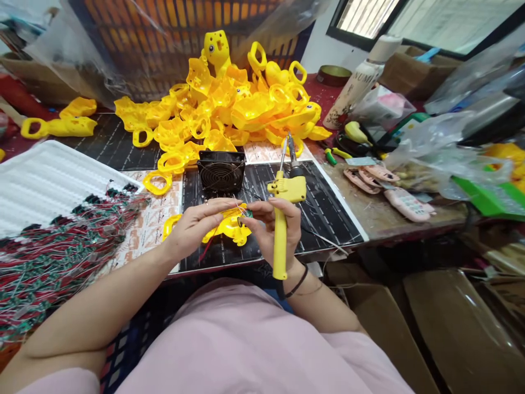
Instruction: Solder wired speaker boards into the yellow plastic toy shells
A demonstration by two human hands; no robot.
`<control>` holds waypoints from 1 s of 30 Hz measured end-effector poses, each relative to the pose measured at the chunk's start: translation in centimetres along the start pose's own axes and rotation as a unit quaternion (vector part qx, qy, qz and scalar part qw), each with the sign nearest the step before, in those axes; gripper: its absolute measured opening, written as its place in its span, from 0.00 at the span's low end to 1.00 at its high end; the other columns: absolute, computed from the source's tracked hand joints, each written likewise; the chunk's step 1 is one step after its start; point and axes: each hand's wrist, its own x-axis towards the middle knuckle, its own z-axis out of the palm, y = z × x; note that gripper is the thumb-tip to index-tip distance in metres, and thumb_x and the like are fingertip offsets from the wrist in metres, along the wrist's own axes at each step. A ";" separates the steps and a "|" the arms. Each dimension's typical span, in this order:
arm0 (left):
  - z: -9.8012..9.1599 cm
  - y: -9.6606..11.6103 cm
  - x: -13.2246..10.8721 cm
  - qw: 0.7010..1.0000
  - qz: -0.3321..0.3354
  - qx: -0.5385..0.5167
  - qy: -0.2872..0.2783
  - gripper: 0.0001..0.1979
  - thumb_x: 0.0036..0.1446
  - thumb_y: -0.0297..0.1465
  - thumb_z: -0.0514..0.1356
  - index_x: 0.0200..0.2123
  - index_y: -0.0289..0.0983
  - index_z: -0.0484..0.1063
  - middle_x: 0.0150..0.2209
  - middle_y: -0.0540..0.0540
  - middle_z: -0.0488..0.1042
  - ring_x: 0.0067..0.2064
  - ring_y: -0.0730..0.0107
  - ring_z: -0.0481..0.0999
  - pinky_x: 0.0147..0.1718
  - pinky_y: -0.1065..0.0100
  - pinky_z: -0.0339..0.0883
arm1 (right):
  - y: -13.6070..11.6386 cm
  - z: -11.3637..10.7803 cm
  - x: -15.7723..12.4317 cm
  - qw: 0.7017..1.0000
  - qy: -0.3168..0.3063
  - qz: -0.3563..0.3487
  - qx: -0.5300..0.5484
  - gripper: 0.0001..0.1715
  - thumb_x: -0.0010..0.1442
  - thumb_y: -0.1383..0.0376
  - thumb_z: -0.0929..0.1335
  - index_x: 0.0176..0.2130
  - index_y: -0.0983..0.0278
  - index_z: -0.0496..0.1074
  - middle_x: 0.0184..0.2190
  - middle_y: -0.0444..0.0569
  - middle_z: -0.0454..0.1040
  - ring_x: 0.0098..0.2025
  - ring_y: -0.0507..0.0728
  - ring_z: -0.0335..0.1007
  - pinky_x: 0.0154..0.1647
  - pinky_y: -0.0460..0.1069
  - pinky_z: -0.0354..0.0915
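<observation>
My left hand point(196, 225) grips a yellow plastic shell part point(231, 228) just above the table's front edge, fingers curled over its top. My right hand point(279, 227) is closed round the handle of a yellow soldering gun point(282, 213), whose tip points up and away from me, while its thumb and forefinger pinch at a small component with thin wires on the shell's right side. A red wire hangs down below the shell.
A big heap of yellow shell parts point(229, 106) covers the table's back. A small black fan point(221, 172) stands right behind my hands. A mass of red and green wired boards point(53, 257) lies left, beside a white tray point(45, 178). Bags, a bottle point(359, 82) and pink parts point(394, 191) crowd the right.
</observation>
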 end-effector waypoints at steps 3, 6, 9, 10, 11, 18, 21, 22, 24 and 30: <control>0.7 0.7 0.3 0.996 -0.061 -0.036 0.055 0.15 0.57 0.43 0.67 0.41 0.40 0.84 0.47 0.41 0.82 0.51 0.59 0.80 0.50 0.64 0.74 | -0.1 0.1 -0.1 0.998 -0.021 -0.046 -0.048 0.30 0.60 0.70 0.74 0.57 0.54 0.63 0.42 0.44 0.78 0.42 0.51 0.80 0.42 0.45 0.80; 2.0 0.7 0.7 0.983 -0.081 -0.105 0.124 0.15 0.48 0.44 0.73 0.31 0.39 0.83 0.36 0.44 0.83 0.40 0.66 0.80 0.42 0.69 0.74 | -0.1 0.3 0.0 0.991 -0.030 -0.087 -0.097 0.31 0.59 0.71 0.74 0.58 0.56 0.64 0.43 0.45 0.79 0.41 0.52 0.80 0.42 0.46 0.80; 2.9 0.6 0.9 0.957 -0.117 -0.221 0.145 0.18 0.39 0.43 0.78 0.26 0.38 0.80 0.32 0.48 0.81 0.35 0.72 0.78 0.38 0.71 0.73 | -0.1 0.5 0.1 0.983 -0.043 -0.119 -0.136 0.32 0.59 0.71 0.74 0.58 0.56 0.63 0.43 0.46 0.79 0.42 0.54 0.81 0.43 0.48 0.81; 2.9 0.6 0.9 0.949 -0.130 -0.248 0.141 0.19 0.37 0.43 0.78 0.25 0.37 0.78 0.33 0.48 0.81 0.35 0.72 0.78 0.38 0.71 0.73 | 0.0 0.5 0.2 0.980 -0.052 -0.128 -0.144 0.32 0.60 0.70 0.74 0.58 0.55 0.62 0.43 0.46 0.79 0.43 0.54 0.81 0.43 0.49 0.81; 2.9 0.8 1.0 0.943 -0.142 -0.268 0.139 0.20 0.37 0.42 0.78 0.25 0.36 0.77 0.34 0.48 0.81 0.36 0.71 0.79 0.39 0.70 0.73 | 0.0 0.4 0.2 0.977 -0.064 -0.135 -0.151 0.31 0.60 0.68 0.74 0.58 0.55 0.62 0.44 0.46 0.79 0.44 0.55 0.81 0.44 0.49 0.81; 0.6 2.2 2.0 0.931 -0.149 -0.248 0.223 0.14 0.58 0.34 0.69 0.26 0.36 0.69 0.24 0.55 0.71 0.31 0.77 0.77 0.40 0.70 0.74 | -0.4 -1.9 0.6 0.985 -0.074 -0.082 -0.136 0.26 0.60 0.69 0.74 0.55 0.56 0.65 0.46 0.46 0.80 0.43 0.55 0.81 0.42 0.50 0.82; 0.0 1.5 2.5 0.934 -0.148 -0.239 0.223 0.15 0.56 0.33 0.71 0.24 0.36 0.68 0.23 0.56 0.69 0.29 0.79 0.75 0.39 0.72 0.73 | -0.3 -3.0 0.5 0.986 -0.065 -0.071 -0.133 0.24 0.60 0.71 0.74 0.53 0.57 0.67 0.43 0.45 0.81 0.38 0.53 0.82 0.39 0.48 0.81; -0.1 1.1 2.5 0.936 -0.148 -0.236 0.216 0.16 0.54 0.33 0.72 0.24 0.36 0.68 0.22 0.55 0.68 0.29 0.79 0.75 0.38 0.73 0.73 | -0.2 -3.3 0.4 0.986 -0.066 -0.072 -0.138 0.24 0.59 0.71 0.75 0.52 0.58 0.68 0.41 0.44 0.82 0.37 0.53 0.82 0.40 0.48 0.81; -0.3 0.1 2.5 0.943 -0.145 -0.225 0.196 0.18 0.51 0.35 0.74 0.23 0.36 0.68 0.22 0.55 0.68 0.29 0.78 0.74 0.37 0.73 0.72 | 0.1 -3.9 0.1 0.983 -0.071 -0.072 -0.153 0.22 0.58 0.72 0.75 0.49 0.59 0.70 0.38 0.43 0.82 0.35 0.53 0.82 0.40 0.47 0.81; -1.3 -2.3 2.0 0.987 -0.113 -0.023 0.112 0.18 0.48 0.44 0.72 0.25 0.37 0.73 0.26 0.49 0.75 0.31 0.69 0.76 0.36 0.68 0.70 | 0.6 -6.2 -1.1 0.976 -0.070 -0.022 -0.203 0.14 0.56 0.70 0.76 0.41 0.58 0.75 0.32 0.39 0.81 0.28 0.51 0.80 0.34 0.44 0.79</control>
